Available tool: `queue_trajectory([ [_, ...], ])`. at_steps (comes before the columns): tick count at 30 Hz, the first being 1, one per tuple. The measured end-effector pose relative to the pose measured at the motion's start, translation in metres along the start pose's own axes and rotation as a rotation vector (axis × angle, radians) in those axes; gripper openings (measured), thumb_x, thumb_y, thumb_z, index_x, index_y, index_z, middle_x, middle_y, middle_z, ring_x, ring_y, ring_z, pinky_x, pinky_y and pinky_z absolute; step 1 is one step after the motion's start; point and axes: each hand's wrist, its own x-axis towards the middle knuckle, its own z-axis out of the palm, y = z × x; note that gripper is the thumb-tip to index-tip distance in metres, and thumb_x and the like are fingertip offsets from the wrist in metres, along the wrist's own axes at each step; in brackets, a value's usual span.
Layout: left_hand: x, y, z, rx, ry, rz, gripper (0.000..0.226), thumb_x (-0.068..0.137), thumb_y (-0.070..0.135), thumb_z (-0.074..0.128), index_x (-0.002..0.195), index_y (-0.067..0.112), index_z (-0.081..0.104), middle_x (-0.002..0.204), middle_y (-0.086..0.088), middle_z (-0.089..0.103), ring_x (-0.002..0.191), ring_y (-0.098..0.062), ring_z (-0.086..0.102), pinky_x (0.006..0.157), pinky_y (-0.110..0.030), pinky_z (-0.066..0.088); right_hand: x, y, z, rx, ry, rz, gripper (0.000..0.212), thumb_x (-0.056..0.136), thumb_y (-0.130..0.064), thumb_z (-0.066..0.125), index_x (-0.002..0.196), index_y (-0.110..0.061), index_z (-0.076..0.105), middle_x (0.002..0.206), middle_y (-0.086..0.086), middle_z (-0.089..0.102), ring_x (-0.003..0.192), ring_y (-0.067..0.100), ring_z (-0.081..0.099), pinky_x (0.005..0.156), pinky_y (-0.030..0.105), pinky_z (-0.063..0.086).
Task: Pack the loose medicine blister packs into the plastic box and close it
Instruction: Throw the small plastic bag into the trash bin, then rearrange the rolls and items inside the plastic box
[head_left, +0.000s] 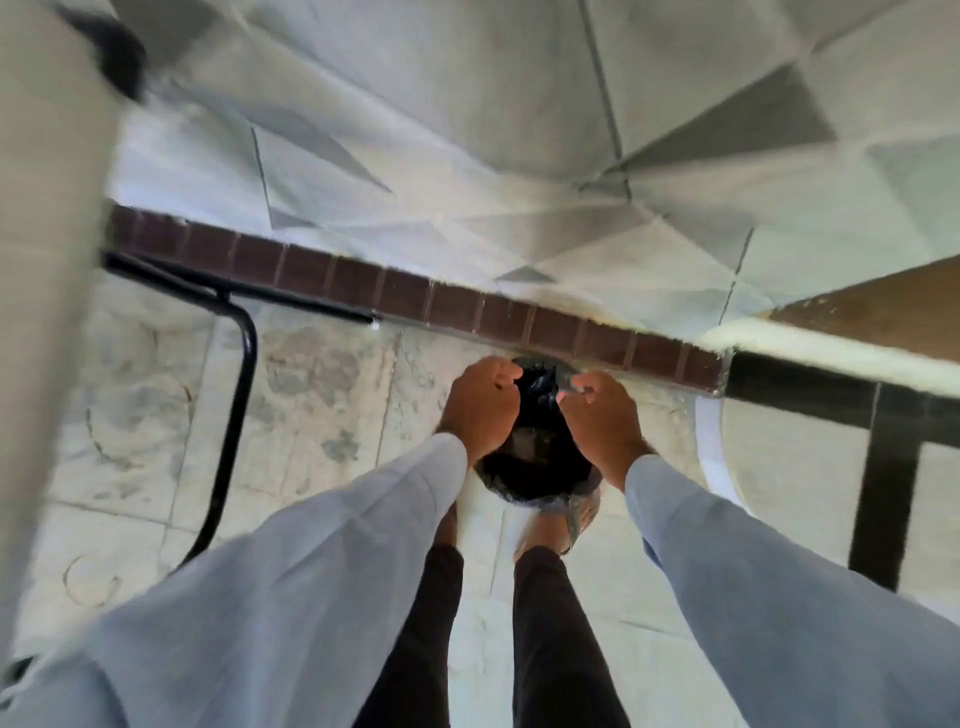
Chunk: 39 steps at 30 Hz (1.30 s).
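I am looking straight down at the floor. No blister packs and no plastic box are in view. A small round bin lined with a black plastic bag (535, 470) stands on the floor in front of my feet. My left hand (480, 410) is over its left side, fingers curled on the gathered bag top (543, 387). My right hand (602, 421) is over the right side and pinches the same bunched plastic. Both hands are close together at the far rim. The inside of the bin is dark and the image is blurred.
A brown tiled skirting (467, 306) runs along the patterned wall just behind the bin. A black metal tube frame (241, 364) stands at the left. A black-framed table with a brown top (883, 441) is at the right, beside a white curved edge (709, 452).
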Motion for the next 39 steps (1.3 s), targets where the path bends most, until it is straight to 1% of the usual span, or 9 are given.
queue_trajectory([
  [3,-0.043,0.058,-0.038,-0.078,0.075,0.095,0.026,0.088,0.017,0.043,0.103,0.02,0.065,0.11,-0.001,0.068,0.101,-0.019,0.062,0.091,-0.036,0.052,-0.05,-0.057,-0.036,0.135,0.057,-0.058,0.03,0.085,-0.027,0.059,0.114,-0.019,0.059,0.115,0.007,0.066,0.1,0.025,0.062,0.092,0.042,0.051],
  [7,-0.11,0.127,-0.098,-0.288,0.156,0.2,0.018,0.085,0.013,0.051,0.084,0.024,0.065,0.093,0.001,0.067,0.086,-0.02,0.063,0.088,-0.048,0.054,-0.133,-0.132,-0.077,0.25,0.173,-0.236,0.021,0.088,-0.023,0.058,0.11,-0.021,0.059,0.093,0.001,0.066,0.072,0.013,0.06,0.056,0.02,0.045],
  [13,-0.215,0.196,-0.195,-0.406,0.354,0.445,0.026,0.078,0.012,0.056,0.073,0.036,0.065,0.087,0.009,0.07,0.087,-0.02,0.068,0.087,-0.045,0.056,-0.25,-0.224,-0.117,0.264,0.234,-0.584,0.016,0.085,-0.021,0.063,0.101,-0.025,0.061,0.092,0.005,0.071,0.086,0.024,0.067,0.085,0.042,0.054],
  [18,-0.322,0.193,-0.268,-0.43,0.625,0.614,0.02,0.085,0.007,0.058,0.086,0.025,0.067,0.084,0.01,0.067,0.085,-0.016,0.067,0.086,-0.033,0.056,-0.348,-0.268,-0.121,0.291,0.192,-0.893,0.013,0.077,-0.034,0.061,0.09,-0.034,0.061,0.084,0.003,0.072,0.08,0.024,0.068,0.081,0.05,0.056],
  [21,-0.389,0.162,-0.304,-0.344,0.779,0.651,0.017,0.087,0.009,0.055,0.09,0.022,0.067,0.084,0.012,0.067,0.077,-0.001,0.062,0.075,-0.012,0.049,-0.409,-0.276,-0.105,0.279,0.138,-1.039,0.01,0.078,-0.033,0.061,0.088,-0.035,0.062,0.082,0.001,0.071,0.079,0.022,0.068,0.08,0.048,0.056],
  [26,-0.488,0.082,-0.365,-0.322,0.988,0.639,0.019,0.087,0.01,0.054,0.086,0.025,0.066,0.075,0.012,0.063,0.06,-0.001,0.054,0.061,-0.017,0.045,-0.501,-0.292,-0.052,0.176,0.063,-1.309,0.014,0.086,-0.018,0.064,0.099,-0.022,0.063,0.074,-0.004,0.065,0.074,0.01,0.063,0.071,0.026,0.049],
  [29,-0.54,0.026,-0.402,-0.279,1.132,0.554,0.018,0.086,0.01,0.056,0.09,0.021,0.068,0.082,0.003,0.068,0.07,-0.009,0.06,0.069,-0.021,0.048,-0.556,-0.295,-0.008,0.1,0.046,-1.489,0.017,0.086,-0.015,0.065,0.102,-0.02,0.062,0.077,-0.008,0.064,0.075,0.003,0.06,0.069,0.009,0.042],
  [35,-0.618,-0.105,-0.477,-0.279,1.264,0.456,0.021,0.087,0.006,0.054,0.089,0.023,0.066,0.081,0.002,0.067,0.064,0.003,0.058,0.06,-0.004,0.041,-0.64,-0.304,0.108,0.021,0.026,-1.678,0.023,0.083,-0.012,0.066,0.103,-0.02,0.062,0.078,-0.003,0.066,0.073,0.015,0.06,0.071,0.018,0.045],
  [39,-0.653,-0.193,-0.531,-0.257,1.316,0.411,0.018,0.087,0.009,0.055,0.09,0.02,0.068,0.088,0.006,0.069,0.073,-0.007,0.06,0.074,-0.019,0.048,-0.676,-0.312,0.195,0.039,0.005,-1.628,0.024,0.084,-0.014,0.065,0.106,-0.021,0.061,0.086,0.001,0.066,0.079,0.018,0.062,0.072,0.031,0.052],
])
